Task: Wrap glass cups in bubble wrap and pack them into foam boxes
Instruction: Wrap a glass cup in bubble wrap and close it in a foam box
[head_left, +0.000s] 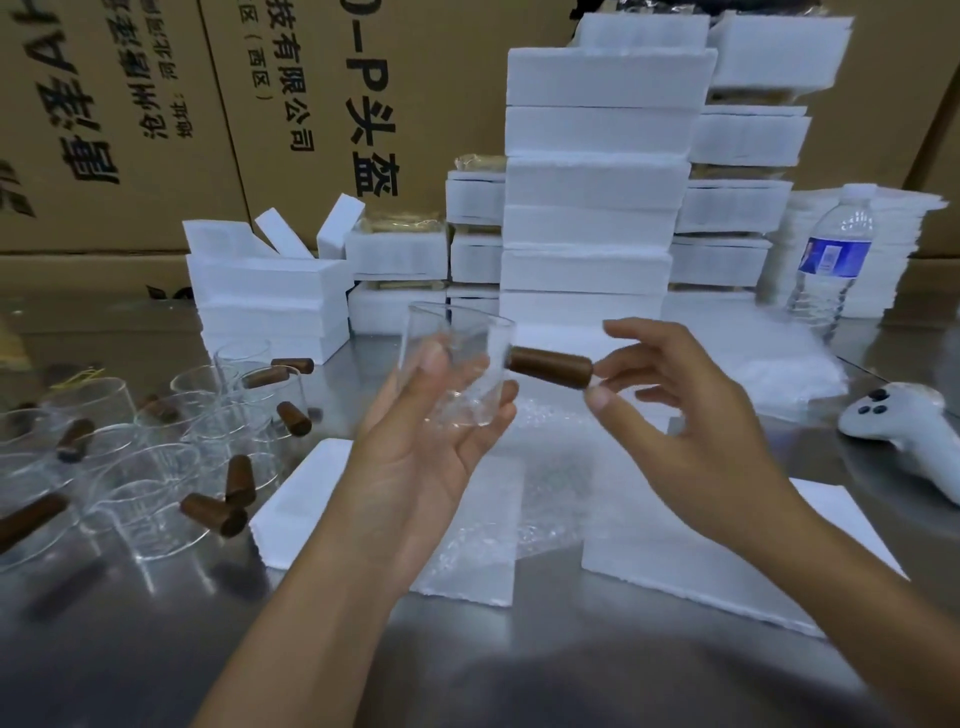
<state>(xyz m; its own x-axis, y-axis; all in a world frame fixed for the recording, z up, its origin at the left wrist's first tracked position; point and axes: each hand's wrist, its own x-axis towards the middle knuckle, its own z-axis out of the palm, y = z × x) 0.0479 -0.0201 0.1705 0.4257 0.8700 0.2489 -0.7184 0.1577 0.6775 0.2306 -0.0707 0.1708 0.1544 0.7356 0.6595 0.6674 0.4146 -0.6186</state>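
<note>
Glass cup (457, 374) mouth up, slightly tilted; brown handle (549, 368) pointing right

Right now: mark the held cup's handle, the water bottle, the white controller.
held cup's handle (549, 368): head view, mid-length of the brown grip.
water bottle (834, 255): head view, blue label.
white controller (904, 418): head view, upper body by the buttons.

Two hands, the left hand (415, 457) and the right hand (691, 415), hold one glass cup (457, 364). At least seven more cups (156, 467) crowd the left edge of the worktop (156, 623). The tallest foam stack (597, 182) shows six boxes. Near the right edge are one water bottle (831, 254) and one white controller (898, 421).
</note>
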